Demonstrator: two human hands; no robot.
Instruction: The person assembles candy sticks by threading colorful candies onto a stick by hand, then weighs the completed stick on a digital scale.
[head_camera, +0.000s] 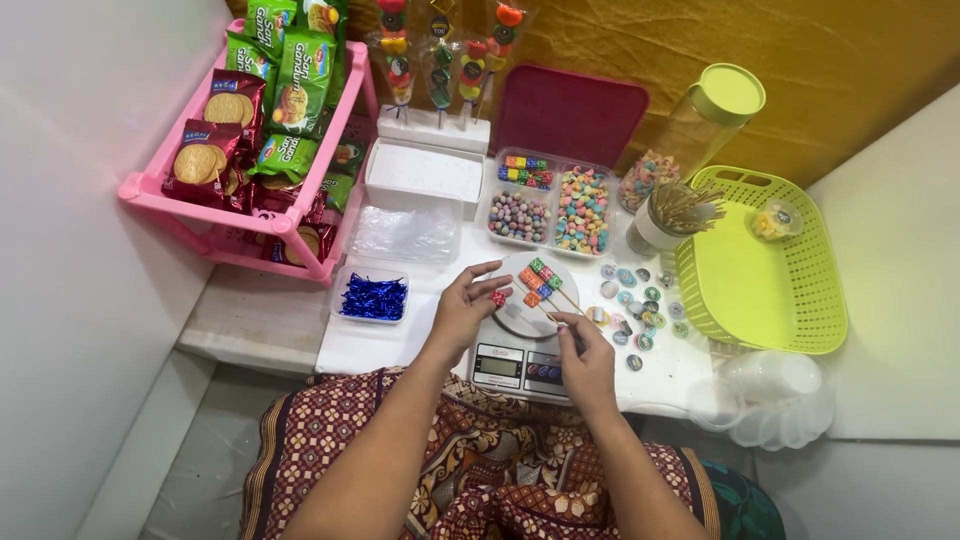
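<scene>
The green basket (760, 290) at the right is the biggest thing; it is almost bare, with only one small round tub (777, 221) of something yellowish in its far corner, and what is inside I cannot make out. The pink rack (240, 215) at the left holds packets of biscuits, and its lower shelf is mostly hidden. A clear divided box (553, 205) holds cube candies, pastel balls and mixed coloured sweets in separate compartments. A tall jar (690, 140) with a green lid lies tilted behind a cup of wooden sticks (680, 212). The kitchen scale (520, 350) stands in front of the person, its white plate partly covered by the hands. Over that plate lies the skewer (548, 287), carrying orange, green and red cubes; its lower end is pinched in the right hand (588, 362). The left hand (462, 310) grasps a small red candy (498, 297) between thumb and fingertips, just beside the skewer, probably not touching it. A small tray (373, 298) holds blue foil twists.
</scene>
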